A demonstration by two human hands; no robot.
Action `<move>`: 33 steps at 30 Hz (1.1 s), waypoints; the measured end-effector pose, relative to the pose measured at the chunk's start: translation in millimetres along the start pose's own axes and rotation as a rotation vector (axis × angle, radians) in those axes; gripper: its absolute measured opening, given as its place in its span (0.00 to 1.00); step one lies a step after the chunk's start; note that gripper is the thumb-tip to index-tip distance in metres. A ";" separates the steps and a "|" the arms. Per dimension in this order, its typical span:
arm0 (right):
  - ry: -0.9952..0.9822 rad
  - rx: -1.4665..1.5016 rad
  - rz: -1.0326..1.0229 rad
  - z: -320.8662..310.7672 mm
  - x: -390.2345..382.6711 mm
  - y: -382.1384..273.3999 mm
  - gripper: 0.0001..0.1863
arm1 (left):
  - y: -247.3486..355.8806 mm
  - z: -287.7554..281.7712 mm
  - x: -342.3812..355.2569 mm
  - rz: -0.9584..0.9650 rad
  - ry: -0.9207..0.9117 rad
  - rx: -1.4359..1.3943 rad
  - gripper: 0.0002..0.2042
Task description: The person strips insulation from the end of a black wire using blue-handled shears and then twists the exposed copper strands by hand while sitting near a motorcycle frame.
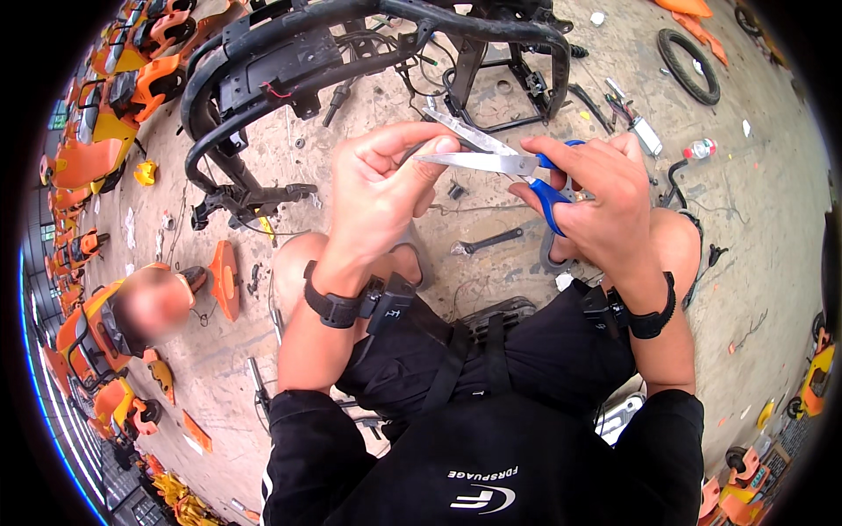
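My right hand (596,193) grips blue-handled scissors (517,165) with their two silver blades spread apart, pointing left. My left hand (386,184) has its thumb and fingers closed close to the blade tips. A thin dark piece shows between the blades at those fingers, too small to make out. Below the scissors an adjustable wrench (487,243) lies on the concrete floor (219,368), between my bent legs.
A black tubular vehicle frame (368,22) stands ahead, with cables about it. A tyre (688,66), a plastic bottle (700,149) and a silver box (646,136) lie at the right. Orange and yellow ride-on vehicles (96,162) and loose body panels (224,280) line the left.
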State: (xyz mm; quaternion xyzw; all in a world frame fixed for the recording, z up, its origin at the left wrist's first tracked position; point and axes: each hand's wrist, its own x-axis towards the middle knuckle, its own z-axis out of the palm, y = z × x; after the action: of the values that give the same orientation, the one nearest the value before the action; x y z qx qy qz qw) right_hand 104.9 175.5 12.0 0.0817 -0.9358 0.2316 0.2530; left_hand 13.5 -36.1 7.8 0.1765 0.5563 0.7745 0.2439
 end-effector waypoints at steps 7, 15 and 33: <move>0.001 0.049 -0.012 2.1 3.2 -4.2 0.24 | 0.5 5.2 -2.6 0.038 0.048 0.078 0.08; 0.019 0.014 0.005 0.3 2.2 -3.7 0.22 | 0.7 4.7 -2.4 0.051 0.046 0.119 0.08; 0.008 -0.006 -0.032 -7.1 4.4 -1.7 0.22 | 12.2 1.5 -3.8 0.104 -0.171 0.416 0.10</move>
State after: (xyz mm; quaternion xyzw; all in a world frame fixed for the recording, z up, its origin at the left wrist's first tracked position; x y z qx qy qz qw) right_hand 104.7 177.2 20.3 0.0948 -0.9340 0.2252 0.2607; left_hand 15.2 -40.4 19.8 0.3164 0.6713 0.6371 0.2081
